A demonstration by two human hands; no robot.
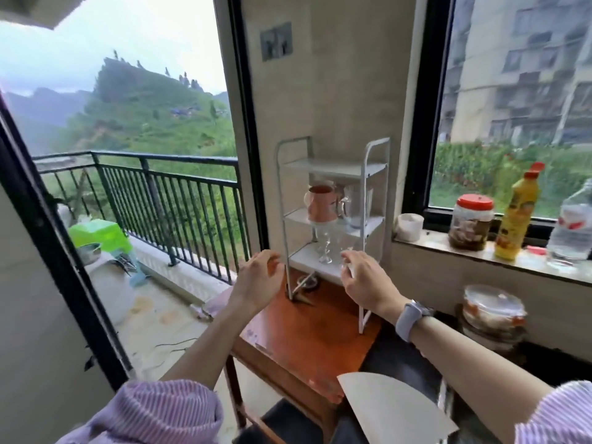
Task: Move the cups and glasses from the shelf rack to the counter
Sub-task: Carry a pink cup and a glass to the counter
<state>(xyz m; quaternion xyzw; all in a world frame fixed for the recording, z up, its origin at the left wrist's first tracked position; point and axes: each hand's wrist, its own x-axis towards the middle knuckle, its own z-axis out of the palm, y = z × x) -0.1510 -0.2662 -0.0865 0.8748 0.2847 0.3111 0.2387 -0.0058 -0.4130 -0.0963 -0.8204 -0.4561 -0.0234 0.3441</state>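
on bottom tier of white shelf rack [368, 169], stemmed glass [325, 248] upright, axis vertical, just ahead-left of right hand [362, 278]. right hand nearer, fingers loosely curled; whether they hold anything, cannot tell. left hand [258, 278] loosely curled, empty.

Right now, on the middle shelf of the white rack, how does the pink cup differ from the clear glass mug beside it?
The pink cup is opaque and coloured; the clear glass mug is see-through. The pink cup stands on the left of the shelf, the glass mug on the right. The mug's handle shows on its left side; the blur hides any handle on the pink cup. Both stand upright on the middle shelf of the white rack, untouched by either hand.
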